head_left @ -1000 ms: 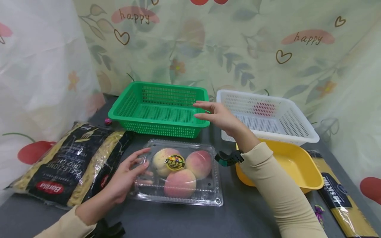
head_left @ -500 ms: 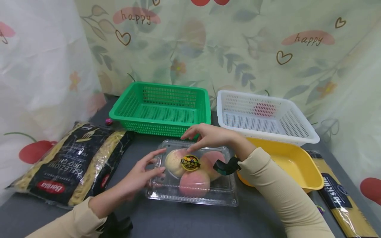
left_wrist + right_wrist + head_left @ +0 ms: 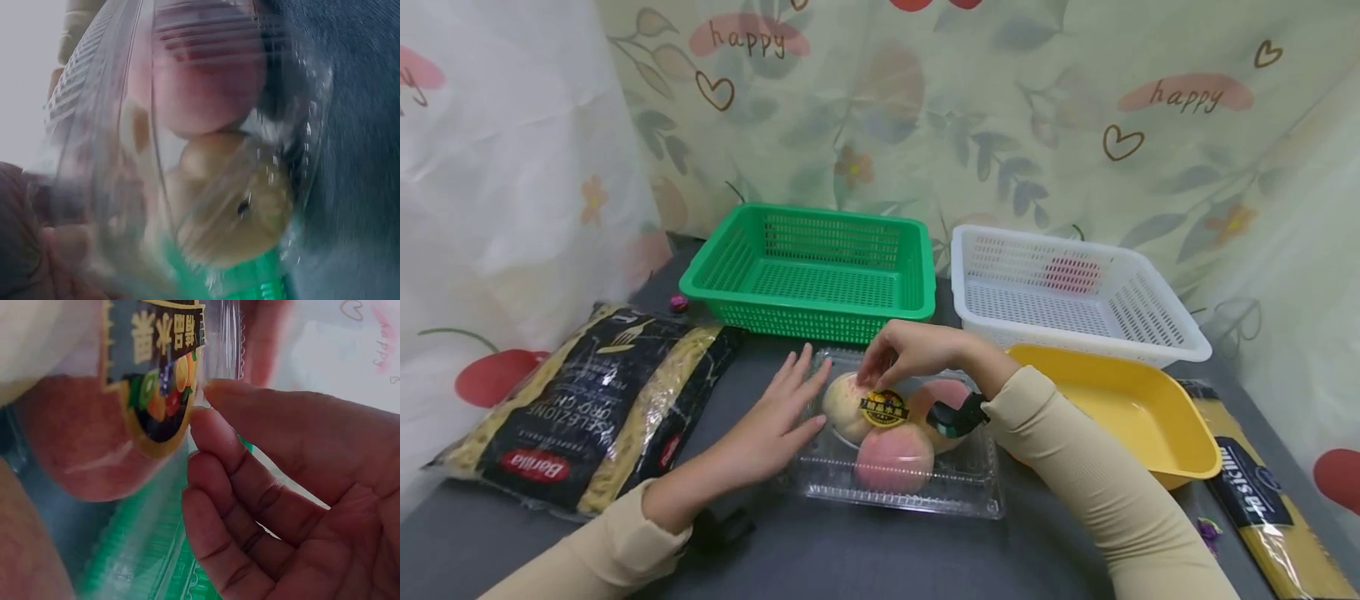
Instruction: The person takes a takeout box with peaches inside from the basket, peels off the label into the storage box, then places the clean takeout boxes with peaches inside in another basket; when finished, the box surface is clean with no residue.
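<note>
Three pink-and-cream peaches (image 3: 895,460) sit inside a clear plastic clamshell box (image 3: 940,498) on the dark table. A black-and-gold round label (image 3: 883,408) is stuck on its lid. My left hand (image 3: 771,429) lies with fingers spread and straight along the box's left side. My right hand (image 3: 910,354) reaches over the lid with bent fingers. In the right wrist view, its thumb and index fingertips (image 3: 215,434) come close together at the edge of the label; whether they pinch it cannot be told. The left wrist view shows the peaches blurred through the plastic.
Behind the box stand a green basket (image 3: 808,317) and a white basket (image 3: 1078,337). A yellow basin (image 3: 1120,408) is on the right, with a pasta packet (image 3: 1262,492) past it. A large Barilla pasta bag (image 3: 580,408) lies on the left. Small purple-wrapped pieces (image 3: 678,303) lie nearby.
My right hand came down from in front of the green basket to the label on the lid. The box shifted right, and my left hand moved right, its fingers now spread.
</note>
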The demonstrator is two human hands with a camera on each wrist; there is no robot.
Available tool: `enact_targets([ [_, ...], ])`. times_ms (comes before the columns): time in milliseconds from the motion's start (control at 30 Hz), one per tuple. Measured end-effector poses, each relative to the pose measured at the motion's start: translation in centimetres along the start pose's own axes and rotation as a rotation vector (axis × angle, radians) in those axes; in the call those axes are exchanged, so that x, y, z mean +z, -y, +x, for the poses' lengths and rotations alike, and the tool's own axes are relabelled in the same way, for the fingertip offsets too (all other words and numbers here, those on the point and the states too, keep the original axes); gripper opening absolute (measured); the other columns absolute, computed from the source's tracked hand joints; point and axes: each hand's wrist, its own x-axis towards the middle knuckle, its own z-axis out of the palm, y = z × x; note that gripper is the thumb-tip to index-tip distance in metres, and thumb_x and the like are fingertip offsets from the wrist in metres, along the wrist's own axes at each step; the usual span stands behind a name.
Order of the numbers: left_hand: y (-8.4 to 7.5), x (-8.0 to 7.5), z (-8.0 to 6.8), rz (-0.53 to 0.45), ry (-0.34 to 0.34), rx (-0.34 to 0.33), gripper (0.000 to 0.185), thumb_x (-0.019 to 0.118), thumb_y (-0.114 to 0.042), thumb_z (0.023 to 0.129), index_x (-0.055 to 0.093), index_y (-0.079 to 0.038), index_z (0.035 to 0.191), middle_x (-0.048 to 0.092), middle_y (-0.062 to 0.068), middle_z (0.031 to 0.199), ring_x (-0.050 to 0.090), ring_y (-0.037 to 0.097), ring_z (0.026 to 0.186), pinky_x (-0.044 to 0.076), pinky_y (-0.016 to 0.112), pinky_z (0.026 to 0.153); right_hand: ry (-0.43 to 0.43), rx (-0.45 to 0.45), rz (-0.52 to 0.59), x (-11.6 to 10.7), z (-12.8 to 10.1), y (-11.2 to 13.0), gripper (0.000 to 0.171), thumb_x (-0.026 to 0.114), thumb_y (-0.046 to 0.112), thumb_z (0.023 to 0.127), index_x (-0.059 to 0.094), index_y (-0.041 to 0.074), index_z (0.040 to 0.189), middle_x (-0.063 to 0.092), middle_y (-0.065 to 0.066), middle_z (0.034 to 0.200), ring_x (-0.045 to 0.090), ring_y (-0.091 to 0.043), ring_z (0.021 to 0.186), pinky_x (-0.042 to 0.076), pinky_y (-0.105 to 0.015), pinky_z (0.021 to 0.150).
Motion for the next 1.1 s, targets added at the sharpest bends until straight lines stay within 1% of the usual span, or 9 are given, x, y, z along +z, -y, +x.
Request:
enact_targets([
  [100, -0.5, 0.4, 0.3, 0.023, 0.05, 0.024, 0.061, 0.047, -0.022, 0.098, 0.017, -0.007, 0.149, -0.004, 0.013, 0.157, -0.008, 0.036, 0.143, 0.014, 0.063, 0.109, 0.016, -0.001, -0.007, 0.3, 0.3, -0.2, 0.014, 0.064, 0.002, 0.086, 0.07, 0.0, 0.098, 0.07, -0.009, 0.094, 0.063, -0.008, 0.08, 0.054, -0.024, 0.074],
  [200, -0.5, 0.9, 0.5, 0.034, 0.095, 0.006, 0.062, 0.045, -0.03, 0.099, 0.018, -0.006, 0.149, -0.002, 0.012, 0.157, -0.008, 0.038, 0.143, 0.015, 0.064, 0.108, 0.017, 0.005, -0.031, 0.6, 0.3, -0.1, 0.008, 0.064, 0.003, 0.086, 0.07, 0.001, 0.092, 0.069, -0.008, 0.089, 0.062, -0.007, 0.076, 0.053, -0.024, 0.071],
  [267, -0.5, 1.0, 0.5, 0.037, 0.105, 0.0, 0.062, 0.044, -0.032, 0.099, 0.018, -0.007, 0.149, -0.001, 0.012, 0.158, -0.008, 0.039, 0.142, 0.015, 0.065, 0.108, 0.015, 0.01, -0.047, 0.7, 0.4, 0.0, 0.007, 0.064, 0.003, 0.086, 0.069, 0.001, 0.09, 0.068, -0.008, 0.087, 0.061, -0.007, 0.075, 0.052, -0.023, 0.07],
  [433, -0.3, 1.0, 0.7, 0.034, 0.113, 0.014, 0.061, 0.042, -0.032, 0.1, 0.018, -0.007, 0.149, 0.0, 0.01, 0.158, -0.009, 0.04, 0.142, 0.013, 0.066, 0.108, 0.014, 0.026, -0.094, 0.6, 0.5, 0.1, 0.004, 0.066, 0.005, 0.085, 0.068, 0.003, 0.087, 0.067, -0.006, 0.084, 0.06, -0.007, 0.073, 0.051, -0.021, 0.068],
  [533, -0.3, 1.0, 0.7, 0.037, 0.11, 0.018, 0.06, 0.042, -0.032, 0.1, 0.018, -0.006, 0.149, 0.001, 0.01, 0.158, -0.008, 0.04, 0.142, 0.013, 0.066, 0.108, 0.013, 0.021, -0.094, 0.6, 0.6, 0.0, 0.004, 0.066, 0.006, 0.085, 0.069, 0.004, 0.086, 0.068, -0.005, 0.082, 0.06, -0.007, 0.072, 0.053, -0.023, 0.068],
  [700, -0.2, 1.0, 0.8, 0.043, 0.104, 0.02, 0.06, 0.042, -0.032, 0.1, 0.019, -0.006, 0.148, 0.001, 0.009, 0.158, -0.008, 0.039, 0.142, 0.012, 0.066, 0.108, 0.014, -0.009, -0.04, 0.5, 0.5, -0.5, 0.005, 0.065, 0.006, 0.086, 0.069, 0.004, 0.084, 0.068, -0.004, 0.08, 0.061, -0.007, 0.07, 0.054, -0.03, 0.07],
  [900, -0.1, 1.0, 0.7, 0.035, 0.107, 0.024, 0.06, 0.042, -0.032, 0.1, 0.019, -0.006, 0.148, 0.001, 0.01, 0.158, -0.009, 0.04, 0.142, 0.011, 0.067, 0.107, 0.032, -0.036, 0.059, 0.6, 0.1, -1.0, 0.006, 0.064, 0.006, 0.087, 0.066, 0.002, 0.084, 0.066, -0.003, 0.081, 0.061, -0.008, 0.073, 0.054, -0.038, 0.076],
  [1100, 0.0, 1.1, 0.7, 0.023, 0.1, 0.027, 0.06, 0.042, -0.033, 0.099, 0.02, -0.006, 0.148, 0.002, 0.009, 0.158, -0.009, 0.038, 0.143, 0.011, 0.066, 0.108, 0.056, -0.04, 0.141, 0.6, -0.5, -1.4, 0.006, 0.063, 0.006, 0.088, 0.065, 0.002, 0.085, 0.065, -0.001, 0.084, 0.062, -0.012, 0.079, 0.053, -0.038, 0.08],
])
